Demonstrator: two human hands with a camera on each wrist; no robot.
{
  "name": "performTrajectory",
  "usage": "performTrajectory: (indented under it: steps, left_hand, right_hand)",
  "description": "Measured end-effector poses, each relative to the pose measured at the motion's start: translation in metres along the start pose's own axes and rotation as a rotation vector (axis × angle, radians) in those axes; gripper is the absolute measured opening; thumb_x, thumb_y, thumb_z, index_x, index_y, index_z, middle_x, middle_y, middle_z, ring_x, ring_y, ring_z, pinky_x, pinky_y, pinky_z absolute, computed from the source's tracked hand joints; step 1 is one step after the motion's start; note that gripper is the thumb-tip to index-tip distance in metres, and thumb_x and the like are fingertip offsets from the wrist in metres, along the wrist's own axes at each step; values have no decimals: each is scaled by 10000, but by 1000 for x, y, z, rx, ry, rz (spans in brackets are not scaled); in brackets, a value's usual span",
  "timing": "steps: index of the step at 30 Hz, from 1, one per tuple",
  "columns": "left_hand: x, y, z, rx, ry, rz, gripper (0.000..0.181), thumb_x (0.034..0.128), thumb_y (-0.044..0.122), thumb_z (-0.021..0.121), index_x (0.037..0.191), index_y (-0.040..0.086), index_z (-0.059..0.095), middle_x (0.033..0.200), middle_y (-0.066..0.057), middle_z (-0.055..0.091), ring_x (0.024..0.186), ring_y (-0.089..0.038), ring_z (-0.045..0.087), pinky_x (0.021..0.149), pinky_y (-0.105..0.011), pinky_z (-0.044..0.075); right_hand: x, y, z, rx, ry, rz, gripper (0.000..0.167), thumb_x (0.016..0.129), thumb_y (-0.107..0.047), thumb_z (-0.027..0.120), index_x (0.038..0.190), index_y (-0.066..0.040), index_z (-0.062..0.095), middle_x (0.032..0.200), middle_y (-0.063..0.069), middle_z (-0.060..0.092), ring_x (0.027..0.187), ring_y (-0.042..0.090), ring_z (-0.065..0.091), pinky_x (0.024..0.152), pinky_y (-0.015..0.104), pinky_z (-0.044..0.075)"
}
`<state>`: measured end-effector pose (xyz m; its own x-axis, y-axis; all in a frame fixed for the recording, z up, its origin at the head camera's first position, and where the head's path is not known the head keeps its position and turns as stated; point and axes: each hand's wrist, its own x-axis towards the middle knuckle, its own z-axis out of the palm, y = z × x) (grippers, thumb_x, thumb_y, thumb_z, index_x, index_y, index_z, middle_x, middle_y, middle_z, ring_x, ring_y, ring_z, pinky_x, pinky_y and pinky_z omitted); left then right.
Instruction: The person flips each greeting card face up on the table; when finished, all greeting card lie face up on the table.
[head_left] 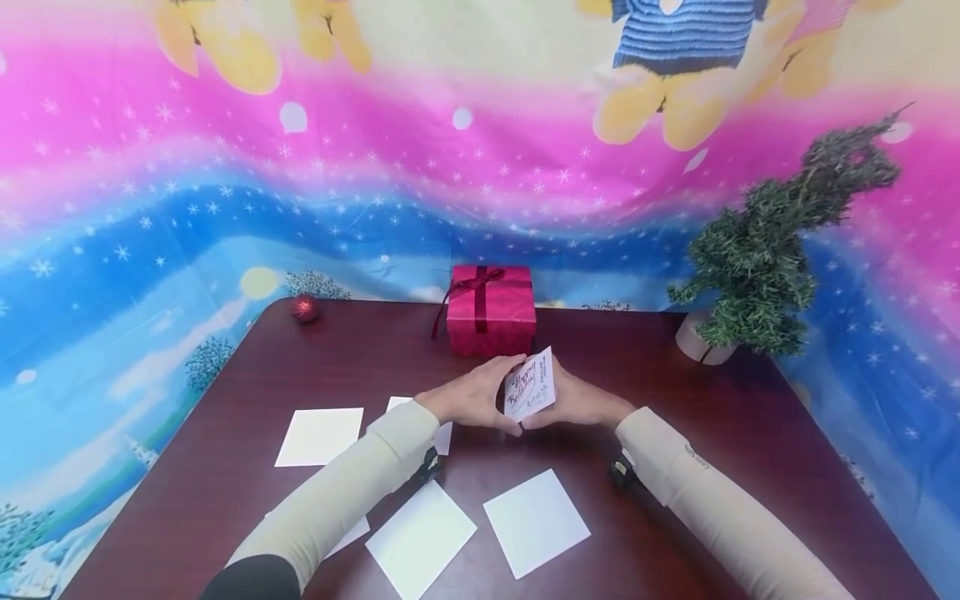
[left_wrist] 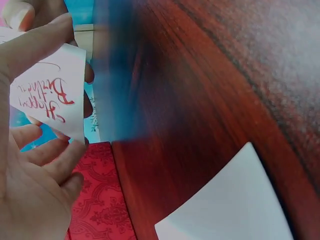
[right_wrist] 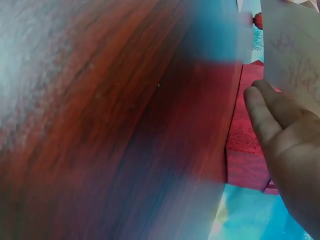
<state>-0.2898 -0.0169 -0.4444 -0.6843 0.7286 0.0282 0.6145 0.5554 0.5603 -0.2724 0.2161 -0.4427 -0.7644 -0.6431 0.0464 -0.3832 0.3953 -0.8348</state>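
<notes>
A small white birthday card (head_left: 531,385) with red handwritten "Happy Birthday" lettering is held tilted above the table, in front of the gift box. My left hand (head_left: 480,396) grips it from the left; in the left wrist view, the thumb (left_wrist: 40,45) lies across its face and the fingers curl at its lower edge. On the other side, my right hand (head_left: 581,400) holds the card too, with fingers showing behind its edge in the left wrist view. The right wrist view catches only part of the card (right_wrist: 292,55), above the right fingers.
A red gift box (head_left: 491,321) with a dark ribbon stands at the table's back. Several white square cards (head_left: 537,523) lie nearer me, some partly under my left arm. A red glittery ball (head_left: 304,309) sits back left, a potted artificial tree (head_left: 750,267) back right.
</notes>
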Motion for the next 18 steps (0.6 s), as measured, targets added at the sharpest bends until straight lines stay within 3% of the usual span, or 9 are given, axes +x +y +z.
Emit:
performTrajectory:
  steps: [4, 7, 9, 13, 16, 18]
  left_hand:
    - [0, 0, -2, 104, 10, -6, 1140, 687, 481, 842, 1581, 90, 251, 1503, -59, 405, 1321, -198, 418, 1118, -408, 352]
    - [0, 0, -3, 193, 29, -25, 1103, 680, 493, 844, 1549, 65, 317, 1461, -75, 455, 1293, -210, 442, 1121, -431, 327]
    - [0, -1, -4, 246, 33, -39, 1077, 674, 505, 848, 1526, 58, 365, 1439, -79, 477, 1272, -211, 458, 1113, -431, 329]
    - [1, -1, -1, 333, 7, -67, 1023, 677, 542, 839, 1493, 74, 438, 1402, -67, 496, 1226, -201, 476, 1093, -405, 346]
    - [2, 1, 3, 380, -16, -73, 1002, 675, 571, 828, 1474, 81, 475, 1361, -52, 511, 1183, -191, 482, 1070, -386, 366]
    - [5, 2, 4, 411, -22, -60, 993, 671, 593, 820, 1457, 81, 496, 1329, -45, 529, 1158, -185, 486, 1043, -377, 385]
  right_hand:
    - [-3, 2, -4, -50, 44, 52, 1043, 726, -263, 904, 1489, -13, 240, 1394, 141, 404, 1235, 264, 461, 1078, 516, 357]
    - [-5, 3, -8, -109, 100, 115, 1103, 724, -218, 905, 1524, -33, 170, 1413, 156, 420, 1237, 289, 479, 1055, 511, 406]
    - [-5, 3, -11, -179, 140, 129, 1027, 775, -142, 857, 1534, -19, 177, 1424, 186, 457, 1258, 328, 501, 1049, 516, 422]
    - [-5, -1, -13, -340, 241, 141, 682, 925, -55, 667, 1507, -13, 313, 1433, 203, 507, 1310, 356, 507, 1060, 521, 415]
    - [-4, -7, -9, -453, 274, 154, 584, 964, -162, 648, 1486, -58, 408, 1439, 149, 523, 1315, 332, 510, 1049, 523, 427]
    - [-3, -12, -6, -550, 245, 149, 702, 907, -315, 736, 1496, -92, 425, 1440, 113, 527, 1296, 310, 523, 1035, 513, 444]
